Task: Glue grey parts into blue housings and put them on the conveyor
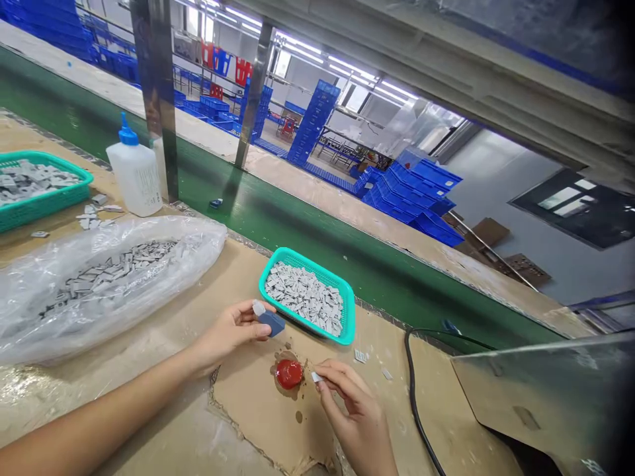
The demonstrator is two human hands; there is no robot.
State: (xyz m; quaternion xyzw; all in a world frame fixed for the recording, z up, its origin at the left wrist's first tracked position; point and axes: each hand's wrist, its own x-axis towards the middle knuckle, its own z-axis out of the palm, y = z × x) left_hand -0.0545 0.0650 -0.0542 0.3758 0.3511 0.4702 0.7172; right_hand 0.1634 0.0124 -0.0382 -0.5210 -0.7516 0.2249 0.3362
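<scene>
In the head view, my left hand [229, 336] was curled, its thumb and fingers pressed around a dark blue block [271, 323]. A small white piece [258, 308] sat at the block's near end, against my fingertips, but I could not tell whether it was stuck on or only held there. My right hand [354, 413] pinched a small grey piece [315, 377] between thumb and forefinger, just beside a blob of red paste [288, 373]. The paste lay on a cardboard sheet [258, 406] covering the bench, between my two hands and slightly stained around its edge.

Just beyond the paste sat a teal plastic basket [306, 295] heaped with grey pieces. Two loose pieces [360, 356] lay on the cardboard to its right, near a black cable [414, 390]. To my left, a clear plastic bag [99, 291] held many more grey pieces. Past it stood a second teal basket [40, 188], also filled with them, and a white squeeze bottle with a blue cap [133, 168]. A few more pieces [89, 218] lay scattered on the bench between them. Beyond the bench ran a green conveyor belt [297, 231], and farther off, stacks of blue plastic crates [411, 198] filled the workshop.
</scene>
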